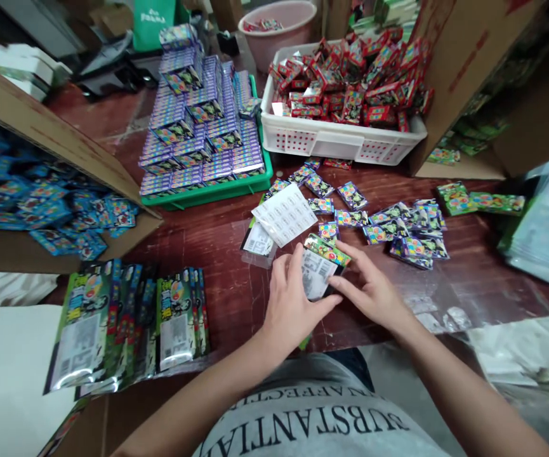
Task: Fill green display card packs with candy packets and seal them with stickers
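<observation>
Close to the table's front edge, my left hand [289, 298] is closed around the left side of a printed packet [316, 274] with a grey-white text panel and a green strip along its top. My right hand [372, 285] grips the same packet from the right, thumb on its face and fingers at the upper corner. Just beyond my left hand lies a sheet of white stickers [286, 214], partly over a clear bag with a printed label [257, 242]. Small purple-and-black sachets [351, 218] are scattered behind and to the right of my hands.
A green tray [207, 195] holds stacked purple boxes. Beside it stands a white basket [341, 145] of red packets. Cardboard boxes flank both sides, with blue packets [65, 209] at left. Filled pouches [179, 324] lie front left; clear bags [548, 222] lie right.
</observation>
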Demonstrator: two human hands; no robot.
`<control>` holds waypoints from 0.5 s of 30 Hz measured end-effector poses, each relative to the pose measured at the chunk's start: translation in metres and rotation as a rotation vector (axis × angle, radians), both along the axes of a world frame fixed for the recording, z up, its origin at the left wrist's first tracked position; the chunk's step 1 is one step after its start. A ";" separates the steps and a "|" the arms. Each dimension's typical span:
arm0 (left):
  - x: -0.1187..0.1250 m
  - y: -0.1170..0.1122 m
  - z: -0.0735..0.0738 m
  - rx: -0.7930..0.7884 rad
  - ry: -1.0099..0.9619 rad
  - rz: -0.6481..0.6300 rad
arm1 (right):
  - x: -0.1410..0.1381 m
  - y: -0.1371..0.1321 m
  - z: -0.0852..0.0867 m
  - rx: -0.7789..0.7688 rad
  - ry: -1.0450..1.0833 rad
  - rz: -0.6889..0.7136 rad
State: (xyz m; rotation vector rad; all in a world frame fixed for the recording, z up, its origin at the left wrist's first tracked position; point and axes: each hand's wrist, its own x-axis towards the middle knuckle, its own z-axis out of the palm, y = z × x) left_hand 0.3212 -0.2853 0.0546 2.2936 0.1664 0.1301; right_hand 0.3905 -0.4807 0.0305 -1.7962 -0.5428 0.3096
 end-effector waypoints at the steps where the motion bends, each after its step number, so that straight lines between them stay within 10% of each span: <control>1: 0.001 0.001 0.000 -0.117 0.000 0.018 | 0.002 0.005 0.000 0.041 0.040 -0.017; 6: -0.001 0.030 -0.012 -0.678 0.064 -0.073 | 0.011 0.015 -0.003 0.036 0.123 0.131; 11: -0.007 0.049 -0.023 -0.761 0.159 -0.016 | 0.003 0.022 -0.011 -0.048 0.109 0.181; 15: -0.006 0.051 -0.025 -0.780 0.097 0.000 | -0.011 0.029 -0.021 0.064 0.151 -0.053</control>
